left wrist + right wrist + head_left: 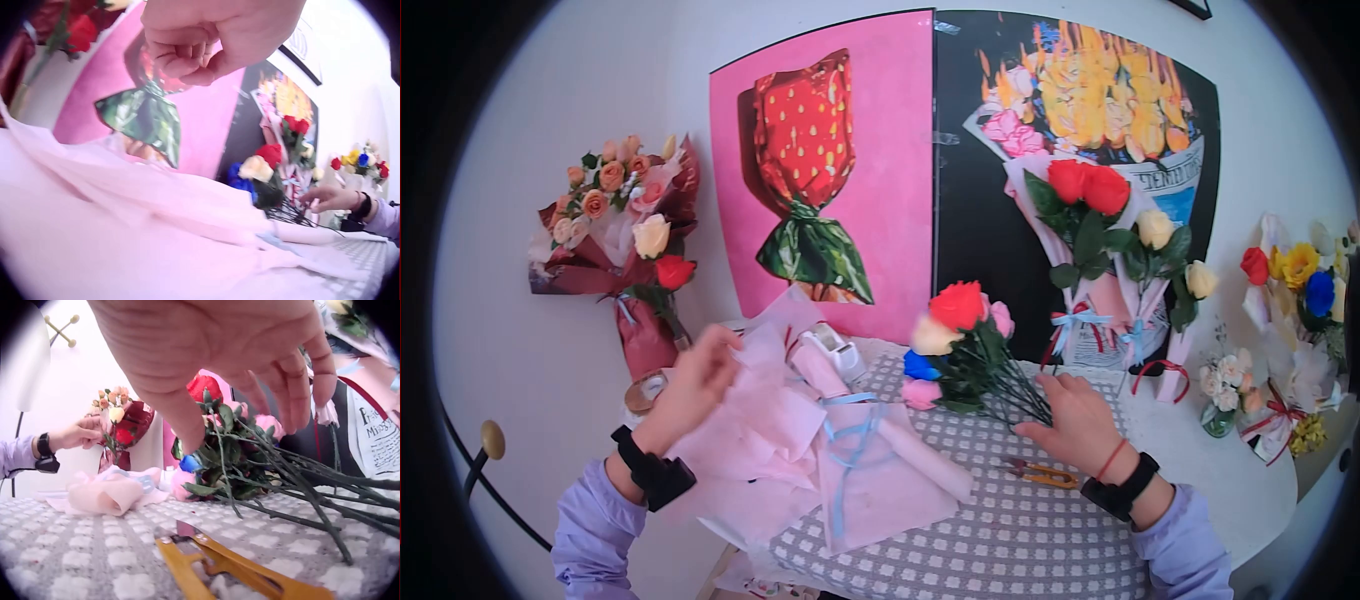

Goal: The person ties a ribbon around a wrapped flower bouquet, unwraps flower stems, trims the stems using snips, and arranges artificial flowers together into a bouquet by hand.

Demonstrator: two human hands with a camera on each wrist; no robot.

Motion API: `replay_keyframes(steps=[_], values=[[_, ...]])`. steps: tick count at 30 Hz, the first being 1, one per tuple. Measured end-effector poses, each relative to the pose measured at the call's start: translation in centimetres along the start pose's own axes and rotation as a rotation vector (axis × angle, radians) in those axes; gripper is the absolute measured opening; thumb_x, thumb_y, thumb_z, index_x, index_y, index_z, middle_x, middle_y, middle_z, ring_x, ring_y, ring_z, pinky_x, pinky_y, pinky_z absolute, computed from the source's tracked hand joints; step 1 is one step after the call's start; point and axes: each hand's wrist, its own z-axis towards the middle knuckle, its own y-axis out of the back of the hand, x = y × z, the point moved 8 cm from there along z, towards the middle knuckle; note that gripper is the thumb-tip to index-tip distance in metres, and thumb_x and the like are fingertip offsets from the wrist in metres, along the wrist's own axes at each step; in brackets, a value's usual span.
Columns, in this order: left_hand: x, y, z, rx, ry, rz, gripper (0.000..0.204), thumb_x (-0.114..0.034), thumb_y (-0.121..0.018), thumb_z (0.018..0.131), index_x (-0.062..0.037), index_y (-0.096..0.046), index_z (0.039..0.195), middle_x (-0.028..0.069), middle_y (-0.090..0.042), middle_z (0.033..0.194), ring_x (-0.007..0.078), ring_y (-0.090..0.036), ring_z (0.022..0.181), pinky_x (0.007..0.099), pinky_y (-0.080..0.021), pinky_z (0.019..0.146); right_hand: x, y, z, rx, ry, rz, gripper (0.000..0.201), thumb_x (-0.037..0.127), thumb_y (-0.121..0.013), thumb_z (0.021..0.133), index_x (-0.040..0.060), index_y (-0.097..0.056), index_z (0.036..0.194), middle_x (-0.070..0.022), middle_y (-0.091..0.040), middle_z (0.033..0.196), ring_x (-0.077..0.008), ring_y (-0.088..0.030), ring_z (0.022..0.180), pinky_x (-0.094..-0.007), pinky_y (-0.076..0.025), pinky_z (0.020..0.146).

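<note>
A bunch of artificial roses in red, cream, blue and pink [956, 318] lies on the table, its dark green stems [312, 494] pointing to the right. My right hand [1080, 420] hovers at the stem ends, with thumb and fingers spread apart in the right wrist view. On the left, my left hand [700, 375] is raised over crumpled pale pink wrapping paper [750, 425]. Its fingers [178, 62] are loosely curled, and nothing shows between them. Yellow-handled snips [1040, 473] lie below the right hand.
A rolled pink sheet and blue ribbon [850, 430] lie mid-table, with a white tape dispenser [833, 350] behind. A ribbon roll [645, 392] sits at the left. Wrapped bouquets [615, 215] stand at left and right. Two posters [890, 180] back the table.
</note>
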Motion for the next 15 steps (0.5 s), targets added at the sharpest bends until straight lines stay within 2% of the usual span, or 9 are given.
replay_keyframes(steps=[1,2,3,5,9,10,11,13,15], values=[[-2.1,-2.4,-0.2,0.123,-0.104,0.016,0.007,-0.006,-0.05,0.084,-0.0059,-0.05,0.092,-0.0023,-0.045,0.06,0.0056,-0.046,0.055,0.022,-0.038,0.049,-0.2,-0.2,0.2,0.015,-0.015,-0.118,0.067,0.037,-0.069,0.066,-0.0016,-0.046,0.115,-0.0158,-0.056,0.097,-0.0304,-0.054,0.092,-0.0409,-0.043,0.077],[-3.6,-4.7,-0.5,0.27,-0.145,0.03,0.009,-0.006,-0.051,0.084,-0.0051,-0.05,0.093,-0.0011,-0.046,0.061,0.0062,-0.047,0.055,0.0224,-0.039,0.051,-0.8,-1.0,0.5,0.139,-0.076,-0.133,0.083,0.042,-0.069,0.064,-0.0037,-0.034,0.124,-0.0184,-0.054,0.102,-0.0325,-0.05,0.099,-0.0461,-0.039,0.083],[-5.0,-7.0,-0.9,0.415,-0.187,0.046,0.012,-0.005,-0.053,0.083,-0.0043,-0.051,0.094,0.0002,-0.048,0.062,0.0068,-0.047,0.056,0.0228,-0.04,0.052,-0.9,-1.3,0.7,0.138,-0.086,-0.145,0.083,0.042,-0.069,0.064,-0.0037,-0.034,0.124,-0.0184,-0.054,0.102,-0.0325,-0.05,0.099,-0.0461,-0.039,0.083],[-7.2,-10.7,-1.6,0.566,-0.25,0.015,0.023,-0.011,-0.056,0.08,-0.0032,-0.052,0.101,0.009,-0.059,0.073,0.0195,-0.059,0.066,0.0299,-0.045,0.059,-1.6,-2.8,1.2,0.228,-0.147,-0.156,0.078,0.043,-0.067,0.067,-0.0031,-0.036,0.122,-0.0189,-0.054,0.104,-0.0322,-0.051,0.101,-0.0458,-0.039,0.084],[-10.5,-16.0,-1.5,0.633,-0.363,-0.088,0.03,-0.018,-0.057,0.081,-0.0029,-0.051,0.106,0.0133,-0.061,0.086,0.0238,-0.061,0.077,0.0325,-0.047,0.067,-2.4,-4.7,2.2,0.269,-0.124,-0.05,0.077,0.046,-0.066,0.067,-0.0021,-0.037,0.119,-0.0216,-0.054,0.105,-0.0347,-0.052,0.1,-0.0431,-0.04,0.086],[-10.8,-17.1,-1.2,0.638,-0.323,-0.077,0.035,-0.022,-0.056,0.081,-0.0028,-0.05,0.11,0.0139,-0.06,0.092,0.0244,-0.06,0.082,0.033,-0.046,0.071,-2.7,-5.0,2.4,0.204,-0.093,-0.055,0.076,0.048,-0.067,0.066,-0.004,-0.039,0.114,-0.0223,-0.056,0.094,-0.0354,-0.056,0.09,-0.0376,-0.044,0.078],[-10.9,-18.2,-0.9,0.644,-0.283,-0.063,0.04,-0.026,-0.056,0.081,-0.0027,-0.049,0.113,0.0144,-0.06,0.097,0.025,-0.059,0.086,0.0336,-0.046,0.074,-2.5,-4.6,2.6,0.203,-0.093,-0.062,0.076,0.048,-0.067,0.066,-0.004,-0.039,0.114,-0.0223,-0.056,0.094,-0.0354,-0.056,0.09,-0.0376,-0.044,0.078],[-9.6,-21.2,0.1,0.658,-0.228,-0.105,0.046,-0.03,-0.056,0.081,-0.0013,-0.046,0.116,0.0152,-0.057,0.104,0.0249,-0.057,0.092,0.0334,-0.045,0.077,-2.6,-5.5,2.3,0.408,-0.233,0.028,0.075,0.046,-0.066,0.069,-0.0019,-0.036,0.118,-0.0243,-0.053,0.108,-0.0389,-0.051,0.101,-0.0417,-0.043,0.084],[-8.5,-24.0,0.8,0.67,-0.173,-0.143,0.053,-0.034,-0.056,0.081,0.0002,-0.042,0.119,0.016,-0.054,0.111,0.0248,-0.055,0.098,0.0332,-0.044,0.079,-3.4,-6.4,2.3,0.455,-0.275,0.076,0.073,0.044,-0.065,0.07,-0.0019,-0.035,0.118,-0.0252,-0.055,0.105,-0.0381,-0.053,0.099,-0.0404,-0.043,0.084]])
